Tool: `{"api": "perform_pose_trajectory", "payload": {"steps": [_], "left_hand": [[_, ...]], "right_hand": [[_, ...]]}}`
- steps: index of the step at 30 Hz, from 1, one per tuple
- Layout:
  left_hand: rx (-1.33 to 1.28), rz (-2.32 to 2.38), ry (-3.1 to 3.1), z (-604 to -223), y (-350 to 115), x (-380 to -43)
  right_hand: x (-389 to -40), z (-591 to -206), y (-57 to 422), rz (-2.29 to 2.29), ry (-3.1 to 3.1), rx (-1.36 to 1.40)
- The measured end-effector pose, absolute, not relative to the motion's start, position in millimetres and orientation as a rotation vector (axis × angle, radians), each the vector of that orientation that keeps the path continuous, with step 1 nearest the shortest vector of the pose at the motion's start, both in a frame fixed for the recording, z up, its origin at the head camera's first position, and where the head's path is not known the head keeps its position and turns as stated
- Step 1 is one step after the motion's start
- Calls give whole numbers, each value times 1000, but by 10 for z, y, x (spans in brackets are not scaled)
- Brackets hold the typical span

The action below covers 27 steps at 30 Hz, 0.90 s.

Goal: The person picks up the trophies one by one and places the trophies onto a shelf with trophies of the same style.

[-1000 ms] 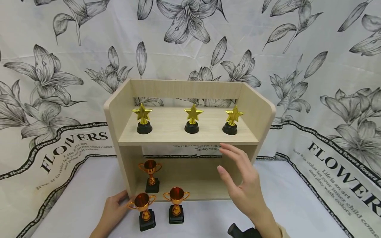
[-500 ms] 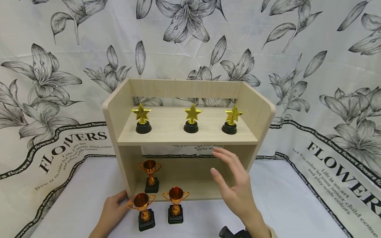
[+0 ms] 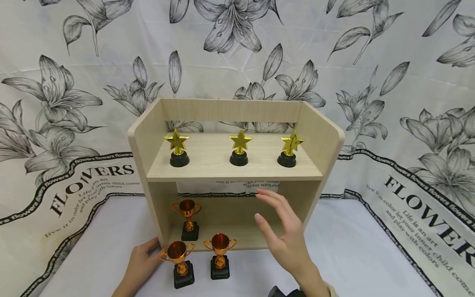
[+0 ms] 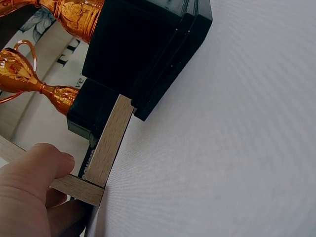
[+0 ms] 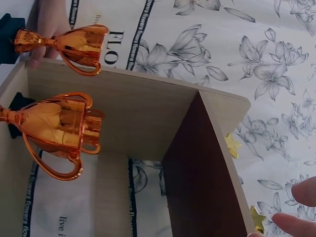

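Left hand (image 3: 141, 260) grips the wooden shelf (image 3: 208, 166) near copper-coloured trophy cups (image 3: 178, 250) — right hand (image 3: 286, 241) hovers, fingers parted — before cloth (image 3: 375, 103) reading "FLOWERS," "Life is an art."

head: bright, even light | left wrist: greyer | glints on trophies (image 5: 52, 123) | shelf underside (image 5: 202, 173) dark

I record a white tabletop (image 3: 356, 251) bearing, at my twelve o'clock, a wooden shelf unit (image 3: 328, 138), with a copper-coloured cup (image 3: 181, 269) and a second cup (image 3: 220, 260) before it toward eleven, a third cup (image 3: 189, 225) on its lower board (image 3: 237, 237) at eleven, and three star trophies (image 3: 240, 142) on its upper board (image 3: 208, 163) at eleven, twelve and one.
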State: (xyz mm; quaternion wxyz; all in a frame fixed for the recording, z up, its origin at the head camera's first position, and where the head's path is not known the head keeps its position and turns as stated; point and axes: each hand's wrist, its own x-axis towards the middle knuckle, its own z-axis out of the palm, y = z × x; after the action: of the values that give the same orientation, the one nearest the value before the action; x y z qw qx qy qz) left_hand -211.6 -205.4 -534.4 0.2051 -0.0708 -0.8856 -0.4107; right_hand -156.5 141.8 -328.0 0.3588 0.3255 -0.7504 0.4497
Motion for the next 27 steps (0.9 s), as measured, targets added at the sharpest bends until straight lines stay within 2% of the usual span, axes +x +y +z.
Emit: {"api": "perform_pose_trajectory", "payload": {"steps": [6,27], "left_hand": [[-197,-1142,-2464,-5360,-2055,-2126],[-196,-1136,-2464,-5368,-2039,-2129]], "right_hand": [[-1673,-3467,1433,1172,-2025,825],[-1708,-3621,1342,1146,-2134,882]]}}
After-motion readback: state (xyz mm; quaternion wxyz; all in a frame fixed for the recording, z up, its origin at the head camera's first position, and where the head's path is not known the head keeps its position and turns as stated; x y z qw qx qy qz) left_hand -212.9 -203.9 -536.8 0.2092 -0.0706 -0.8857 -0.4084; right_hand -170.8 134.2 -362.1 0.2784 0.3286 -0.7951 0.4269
